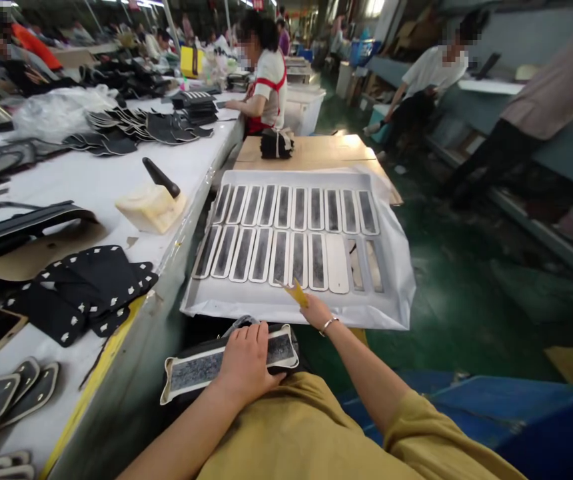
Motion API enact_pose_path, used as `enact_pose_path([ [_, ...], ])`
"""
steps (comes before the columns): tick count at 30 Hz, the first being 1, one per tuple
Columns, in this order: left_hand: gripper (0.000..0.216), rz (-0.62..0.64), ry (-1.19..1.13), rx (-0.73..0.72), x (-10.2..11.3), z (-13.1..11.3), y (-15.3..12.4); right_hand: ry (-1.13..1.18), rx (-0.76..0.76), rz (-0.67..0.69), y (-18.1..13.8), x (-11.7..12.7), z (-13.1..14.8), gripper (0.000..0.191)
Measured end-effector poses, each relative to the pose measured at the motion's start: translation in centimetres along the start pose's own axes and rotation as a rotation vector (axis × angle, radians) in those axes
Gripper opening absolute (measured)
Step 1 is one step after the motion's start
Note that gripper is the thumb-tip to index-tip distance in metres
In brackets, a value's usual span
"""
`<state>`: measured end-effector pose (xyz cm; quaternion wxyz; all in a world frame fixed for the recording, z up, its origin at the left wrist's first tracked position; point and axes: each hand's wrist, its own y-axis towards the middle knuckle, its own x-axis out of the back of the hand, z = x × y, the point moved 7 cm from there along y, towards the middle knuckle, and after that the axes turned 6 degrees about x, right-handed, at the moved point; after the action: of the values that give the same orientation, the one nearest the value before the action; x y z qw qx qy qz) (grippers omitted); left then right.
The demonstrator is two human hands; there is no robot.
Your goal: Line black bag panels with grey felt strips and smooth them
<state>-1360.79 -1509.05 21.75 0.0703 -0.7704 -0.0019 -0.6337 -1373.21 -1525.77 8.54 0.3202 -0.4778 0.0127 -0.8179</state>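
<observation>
My left hand (246,360) lies over a black bag (196,371) on my lap, with the fingers wrapped across its long base panel. That panel is dark and mottled, with a pale border. My right hand (318,313) pinches a thin yellow scraper-like strip (297,294) above the near edge of a white-lined tray (356,312). Two rows of dark rectangular pieces with white borders (261,255) lie in the tray. Near the right end of the front row sits an all-white piece (337,263), and beside it are two narrow openings.
The white worktable (186,173) on my left carries black cut parts (91,287), a cream block (149,205) with a black-handled tool, and a black bag (31,233). Cardboard (311,150) lies behind the tray. A co-worker (269,80) sits farther along the table.
</observation>
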Motion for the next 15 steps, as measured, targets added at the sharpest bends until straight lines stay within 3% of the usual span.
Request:
enact_pose_path([
  [2, 0.091, -0.011, -0.011, -0.032, 0.0, -0.7, 0.3, 0.049, 0.026, -0.029, -2.7, 0.7, -0.1, 0.021],
  [7, 0.083, -0.004, -0.016, -0.059, -0.2, -1.6, 0.7, 0.129, 0.147, -0.049, -8.8, 3.6, 0.5, 0.044],
  [11, 0.089, 0.061, 0.010, -0.022, -0.2, -1.3, 0.7, 0.126, 0.142, -0.072, -10.1, 5.5, 0.3, 0.037],
  [13, 0.100, 0.099, 0.002, -0.063, -0.2, -1.2, 0.6, 0.110, 0.082, -0.087, -9.8, 4.6, -0.4, 0.036],
  [15, 0.103, 0.114, 0.005, -0.175, -0.1, -1.6, 0.4, 0.090, -0.006, -0.075, -9.6, 1.6, -1.2, 0.029],
])
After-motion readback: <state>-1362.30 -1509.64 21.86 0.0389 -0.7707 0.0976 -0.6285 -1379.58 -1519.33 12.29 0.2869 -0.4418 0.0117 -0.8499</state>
